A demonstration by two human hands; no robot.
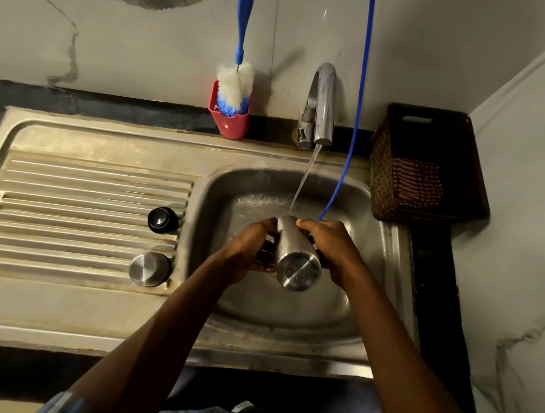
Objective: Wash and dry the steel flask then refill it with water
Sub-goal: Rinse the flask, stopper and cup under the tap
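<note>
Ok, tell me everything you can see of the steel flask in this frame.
The steel flask is a brushed-metal cylinder with no cap, held over the sink basin, tilted with its round base toward the camera and its mouth toward the tap. The water stream lands at its far end. The left hand and right hand grip its sides.

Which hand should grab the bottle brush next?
Probably the left hand. The bottle brush stands in the red cup, up on the left side behind the sink. The right hand can hold the flask alone.
</note>
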